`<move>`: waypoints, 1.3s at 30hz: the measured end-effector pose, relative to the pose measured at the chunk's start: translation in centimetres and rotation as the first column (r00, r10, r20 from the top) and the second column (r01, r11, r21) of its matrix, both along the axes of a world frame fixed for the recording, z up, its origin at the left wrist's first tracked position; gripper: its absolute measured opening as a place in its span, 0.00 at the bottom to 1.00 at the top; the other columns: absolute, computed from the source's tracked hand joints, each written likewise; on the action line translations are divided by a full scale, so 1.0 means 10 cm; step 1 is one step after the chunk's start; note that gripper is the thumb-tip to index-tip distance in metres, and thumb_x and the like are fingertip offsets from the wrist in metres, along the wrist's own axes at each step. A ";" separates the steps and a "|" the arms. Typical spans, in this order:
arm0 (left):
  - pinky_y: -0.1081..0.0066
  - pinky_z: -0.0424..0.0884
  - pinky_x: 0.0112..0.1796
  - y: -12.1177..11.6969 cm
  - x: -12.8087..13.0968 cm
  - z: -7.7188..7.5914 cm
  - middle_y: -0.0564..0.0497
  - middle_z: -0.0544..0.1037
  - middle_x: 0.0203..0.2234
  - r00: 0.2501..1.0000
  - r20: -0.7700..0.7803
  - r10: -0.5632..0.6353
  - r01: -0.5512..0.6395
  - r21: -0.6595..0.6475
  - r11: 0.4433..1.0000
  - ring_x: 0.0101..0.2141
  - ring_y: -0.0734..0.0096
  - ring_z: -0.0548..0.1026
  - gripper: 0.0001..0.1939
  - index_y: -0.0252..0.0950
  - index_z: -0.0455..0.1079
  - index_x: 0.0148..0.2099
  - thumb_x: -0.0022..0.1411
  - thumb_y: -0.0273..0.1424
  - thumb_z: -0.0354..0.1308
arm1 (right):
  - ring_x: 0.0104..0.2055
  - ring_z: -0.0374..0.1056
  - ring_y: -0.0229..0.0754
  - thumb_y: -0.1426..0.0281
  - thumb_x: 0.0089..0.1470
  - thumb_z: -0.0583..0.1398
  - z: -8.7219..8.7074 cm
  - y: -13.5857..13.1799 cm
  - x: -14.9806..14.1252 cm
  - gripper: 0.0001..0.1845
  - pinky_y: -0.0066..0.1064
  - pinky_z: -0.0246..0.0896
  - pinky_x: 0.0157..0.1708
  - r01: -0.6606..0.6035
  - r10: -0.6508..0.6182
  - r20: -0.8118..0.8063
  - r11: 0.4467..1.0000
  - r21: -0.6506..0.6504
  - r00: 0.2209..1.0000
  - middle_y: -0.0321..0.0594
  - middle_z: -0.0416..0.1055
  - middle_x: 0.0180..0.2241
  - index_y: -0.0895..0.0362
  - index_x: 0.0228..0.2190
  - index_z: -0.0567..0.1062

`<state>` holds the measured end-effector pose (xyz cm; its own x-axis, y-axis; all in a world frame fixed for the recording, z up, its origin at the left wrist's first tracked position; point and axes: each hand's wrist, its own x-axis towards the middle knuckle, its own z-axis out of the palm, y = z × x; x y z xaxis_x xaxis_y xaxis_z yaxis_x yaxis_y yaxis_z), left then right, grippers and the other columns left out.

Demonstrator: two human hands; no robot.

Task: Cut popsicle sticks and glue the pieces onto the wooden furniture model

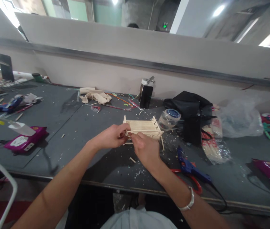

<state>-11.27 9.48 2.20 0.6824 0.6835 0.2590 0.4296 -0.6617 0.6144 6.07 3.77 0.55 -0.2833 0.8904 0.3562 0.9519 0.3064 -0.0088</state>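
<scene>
A small model built of pale wooden sticks [144,126] stands on the grey workbench [77,127], just beyond my hands. My left hand [112,136] pinches the model's near left corner with closed fingers. My right hand [145,149] is closed on the model's near side, fingertips meeting the left hand's. A silver bracelet sits on my right wrist. Wood chips lie scattered around the model.
A blue glue gun [192,168] and red-handled cutters [194,183] lie right of my right arm. A clear jar [169,118], black bag [189,106], bag of sticks [212,143] and plastic bag [241,117] crowd the right. Magenta packs [25,140] sit left; a dark bottle [146,92] stands behind.
</scene>
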 end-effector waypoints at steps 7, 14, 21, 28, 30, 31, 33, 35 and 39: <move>0.77 0.56 0.24 0.00 0.03 -0.02 0.60 0.65 0.19 0.999 0.016 0.032 -0.031 -0.044 0.999 0.20 0.78 0.62 0.11 0.37 0.63 0.40 0.52 0.23 0.51 | 0.33 0.70 0.39 0.70 0.64 0.49 -0.01 0.02 0.01 0.17 0.28 0.50 0.27 -0.008 0.008 -0.025 1.000 0.004 1.000 0.40 0.75 0.31 0.53 0.42 0.76; 0.76 0.55 0.23 0.01 0.04 0.05 0.60 0.65 0.18 0.994 -0.041 0.100 -0.099 0.019 0.995 0.19 0.78 0.61 0.09 0.37 0.68 0.40 0.54 0.27 0.55 | 0.36 0.72 0.38 0.67 0.64 0.50 0.07 -0.09 0.13 0.16 0.25 0.57 0.31 -0.019 0.021 -0.087 1.000 0.020 0.996 0.39 0.77 0.39 0.51 0.48 0.73; 0.74 0.53 0.23 -0.04 0.12 0.14 0.57 0.67 0.17 0.957 -0.183 0.226 -0.210 0.106 0.972 0.18 0.76 0.62 0.08 0.38 0.72 0.38 0.55 0.30 0.55 | 0.38 0.73 0.38 0.68 0.60 0.56 0.11 -0.34 0.49 0.11 0.26 0.61 0.36 0.036 -0.033 -0.257 0.999 0.010 0.966 0.36 0.78 0.39 0.53 0.41 0.77; 0.76 0.53 0.22 -0.05 0.19 0.15 0.57 0.67 0.16 0.952 -0.188 0.240 -0.233 0.054 0.971 0.19 0.77 0.61 0.05 0.36 0.69 0.27 0.54 0.28 0.54 | 0.38 0.72 0.39 0.68 0.59 0.56 0.01 -0.46 0.52 0.11 0.27 0.61 0.36 0.013 -0.062 -0.157 0.955 -0.296 0.986 0.37 0.74 0.36 0.52 0.40 0.77; 0.76 0.53 0.22 -0.04 0.18 0.14 0.57 0.66 0.16 0.961 -0.159 0.225 -0.224 0.026 0.974 0.19 0.77 0.61 0.05 0.36 0.68 0.26 0.54 0.28 0.54 | 0.40 0.71 0.39 0.67 0.60 0.55 -0.01 -0.45 0.40 0.11 0.27 0.60 0.37 -0.009 -0.047 -0.171 0.950 -0.311 0.984 0.37 0.74 0.37 0.52 0.40 0.77; 0.77 0.54 0.22 -0.04 0.18 0.13 0.57 0.66 0.16 0.964 -0.146 0.220 -0.221 0.013 0.975 0.19 0.77 0.61 0.06 0.35 0.68 0.26 0.54 0.29 0.54 | 0.41 0.71 0.39 0.66 0.60 0.55 -0.01 -0.42 0.33 0.11 0.27 0.60 0.38 -0.021 -0.036 -0.173 0.948 -0.318 0.984 0.38 0.74 0.37 0.52 0.40 0.77; 0.77 0.54 0.22 -0.03 0.17 0.12 0.58 0.66 0.16 0.970 -0.124 0.211 -0.215 -0.017 0.977 0.20 0.77 0.61 0.06 0.35 0.68 0.27 0.55 0.30 0.54 | 0.40 0.71 0.41 0.66 0.59 0.56 -0.01 -0.36 0.19 0.11 0.28 0.60 0.37 -0.042 -0.014 -0.162 0.940 -0.337 0.987 0.39 0.75 0.37 0.53 0.38 0.77; 0.78 0.54 0.22 -0.03 0.16 0.11 0.58 0.64 0.16 0.974 -0.099 0.202 -0.209 -0.060 0.976 0.20 0.78 0.60 0.07 0.35 0.68 0.27 0.55 0.31 0.54 | 0.38 0.72 0.43 0.66 0.57 0.58 -0.03 -0.29 0.09 0.09 0.29 0.60 0.34 -0.060 0.003 -0.155 0.931 -0.361 0.988 0.40 0.76 0.35 0.54 0.34 0.78; 0.78 0.54 0.22 -0.04 0.14 0.10 0.60 0.62 0.17 0.980 -0.054 0.194 -0.200 -0.160 0.967 0.20 0.79 0.58 0.07 0.34 0.67 0.27 0.55 0.32 0.55 | 0.34 0.73 0.45 0.70 0.53 0.59 -0.08 -0.21 0.02 0.06 0.29 0.59 0.30 -0.077 0.011 -0.161 0.910 -0.407 0.987 0.43 0.78 0.32 0.56 0.31 0.78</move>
<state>-9.82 9.11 3.20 0.5372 0.8363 0.1094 0.5660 -0.4536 0.6884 6.24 1.63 -0.27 -0.2974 0.9547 0.0036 0.9147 0.2860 -0.2856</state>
